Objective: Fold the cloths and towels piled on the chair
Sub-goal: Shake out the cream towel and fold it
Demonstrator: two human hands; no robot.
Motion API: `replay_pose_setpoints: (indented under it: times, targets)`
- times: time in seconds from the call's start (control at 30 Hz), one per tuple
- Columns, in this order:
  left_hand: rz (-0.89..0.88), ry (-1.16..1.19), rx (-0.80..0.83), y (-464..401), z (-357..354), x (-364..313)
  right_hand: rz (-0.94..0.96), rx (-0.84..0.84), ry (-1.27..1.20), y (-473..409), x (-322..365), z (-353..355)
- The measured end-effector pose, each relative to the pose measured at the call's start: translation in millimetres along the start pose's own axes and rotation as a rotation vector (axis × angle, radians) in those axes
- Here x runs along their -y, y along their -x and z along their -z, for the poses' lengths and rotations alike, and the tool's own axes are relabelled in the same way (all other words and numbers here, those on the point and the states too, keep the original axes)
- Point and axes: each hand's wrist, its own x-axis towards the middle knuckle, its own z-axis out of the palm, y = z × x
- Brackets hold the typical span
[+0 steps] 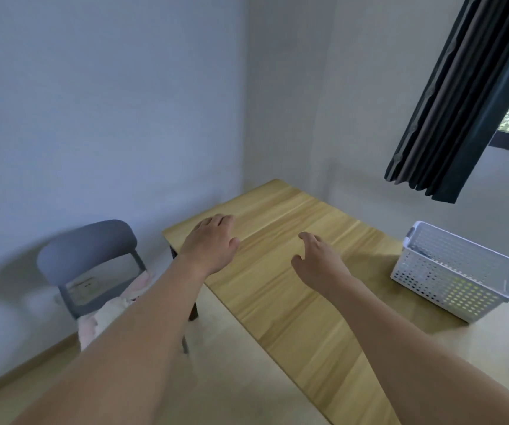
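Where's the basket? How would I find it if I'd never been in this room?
Look at the wooden table in the corner. On its right end, below the dark curtain, sits the white basket. It is the only thing resting on the table, and its sides are full of little holes.

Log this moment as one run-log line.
left hand: open, over table | right hand: open, over table | cloths: piled on chair, untouched | basket: on table

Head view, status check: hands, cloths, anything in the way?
Left hand and right hand open, empty, over table. Cloths unfolded on chair. Left forearm partly hides them.
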Motion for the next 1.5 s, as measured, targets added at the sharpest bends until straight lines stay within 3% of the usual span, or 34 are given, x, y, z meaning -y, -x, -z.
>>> replay_pose_setpoints:
  times: [0.17,0.47,0.67,0.83,1.17,1.33,1.5]
  targets:
    - [0.001,-0.021,0.081,14.9,-1.4,83.2,0.012,0.090,-0.016,-10.4,69.5,-55.1]
    - [-0.012,0.043,0.147,-4.0,11.2,247.5,-0.034,0.087,-0.036,-51.6,200.0,-132.5]
    - [0.006,0.063,0.160,-14.3,6.7,319.4,-0.029,0.106,-0.040,-84.8,248.0,-171.0]
    - [-0.004,0.049,0.263,-25.3,-7.3,383.6,-0.043,0.194,-0.087,-107.5,293.5,-223.0]
    - [-0.024,0.119,0.414,-88.5,-36.5,534.2,-0.228,0.227,-0.175,-178.3,368.9,-320.7]
    - [0.085,0.252,0.484,-105.1,-94.0,576.5,-0.249,0.258,-0.173,-221.1,363.4,-381.0]
    - [0.319,0.479,0.599,-112.7,-238.6,615.3,-0.256,0.297,-0.157,-276.1,320.5,-509.7]
